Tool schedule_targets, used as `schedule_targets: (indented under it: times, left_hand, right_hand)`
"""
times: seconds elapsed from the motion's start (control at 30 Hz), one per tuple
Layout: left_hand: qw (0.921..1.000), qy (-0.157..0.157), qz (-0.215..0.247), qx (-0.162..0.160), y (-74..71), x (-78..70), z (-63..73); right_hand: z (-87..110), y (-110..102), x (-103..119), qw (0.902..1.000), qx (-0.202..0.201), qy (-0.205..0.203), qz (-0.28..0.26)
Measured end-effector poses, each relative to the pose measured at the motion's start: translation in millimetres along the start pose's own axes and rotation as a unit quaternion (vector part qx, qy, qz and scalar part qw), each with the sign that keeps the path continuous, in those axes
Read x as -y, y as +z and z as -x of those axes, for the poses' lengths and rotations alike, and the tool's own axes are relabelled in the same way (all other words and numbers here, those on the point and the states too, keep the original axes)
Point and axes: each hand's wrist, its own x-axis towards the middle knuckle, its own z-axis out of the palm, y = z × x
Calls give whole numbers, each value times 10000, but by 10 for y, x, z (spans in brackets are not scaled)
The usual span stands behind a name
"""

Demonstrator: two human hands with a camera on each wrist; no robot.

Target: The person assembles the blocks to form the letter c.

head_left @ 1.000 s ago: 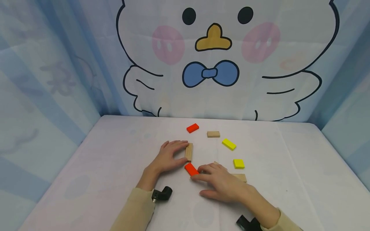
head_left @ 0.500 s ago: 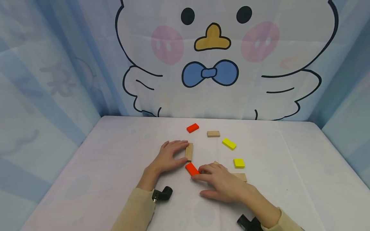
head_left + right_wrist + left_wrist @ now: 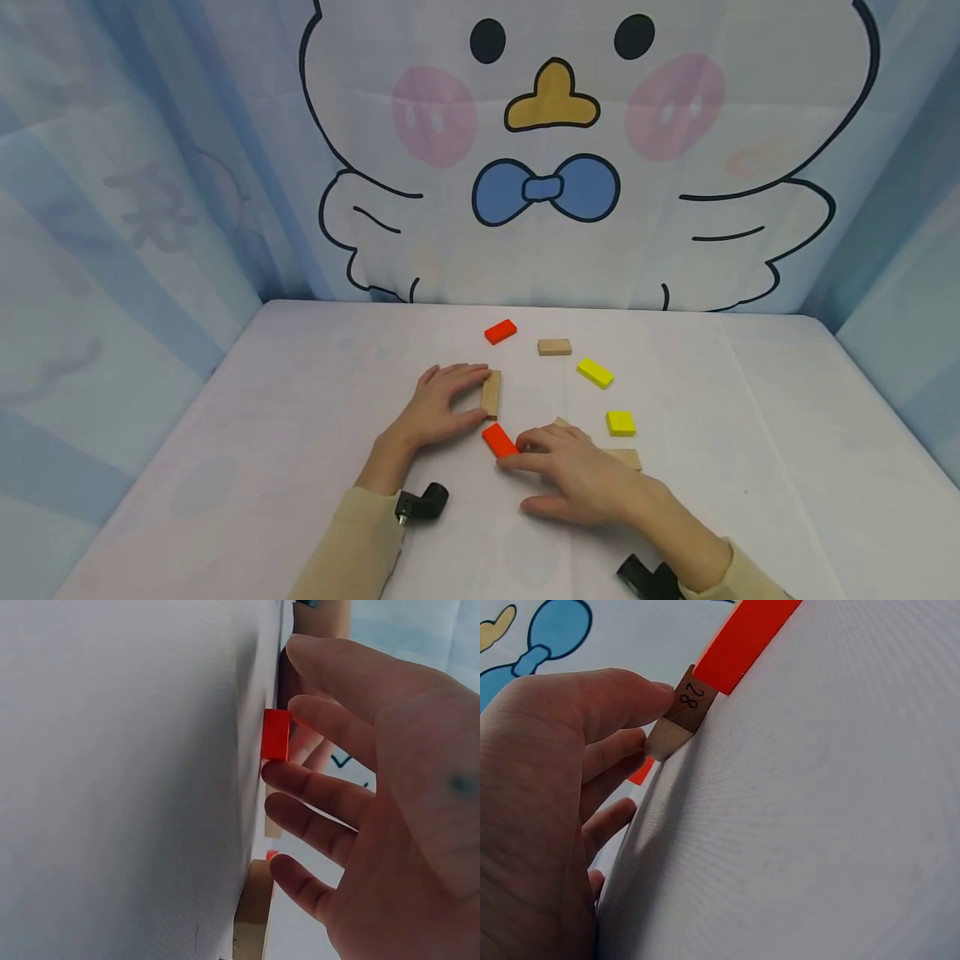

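Observation:
A plain wooden block (image 3: 491, 396) lies lengthwise away from me on the white tabletop. My left hand (image 3: 435, 408) holds it by its two ends, thumb at the near end and a fingertip at the far one. The left wrist view shows the number 28 on the block's near end (image 3: 690, 699). A red block (image 3: 498, 440) lies slantwise just nearer to me, its far corner close to the wooden one. My right hand (image 3: 577, 479) has its fingers loosely extended; in the right wrist view, index and middle fingertips touch the red block (image 3: 275, 735) on either side, thumb off it.
Beyond the hands lie another red block (image 3: 500, 332), a wooden block (image 3: 555, 347) and a yellow block (image 3: 595, 373). A yellow piece (image 3: 621, 423) is farther right. Another wooden block (image 3: 625, 458) is partly covered by my right hand. A printed curtain (image 3: 555, 258) hangs behind the table.

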Motion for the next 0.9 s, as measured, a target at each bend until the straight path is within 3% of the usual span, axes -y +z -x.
schedule_targets:
  times: [0.57, 0.73, 0.9]
  left_hand:
    - [10000, -4, 19, 47, 3, 12, -10]
    - [10000, -11, 4, 53, 3, 12, -9]
    - [10000, -43, 15, 27, 4, 5, -7]
  right_hand:
    - [7, -9, 25, 9999, 102, 34, -13]
    - [12, -66, 11, 9990, 180, 308, -284]
    - [54, -203, -71, 9949, -157, 873, -472]
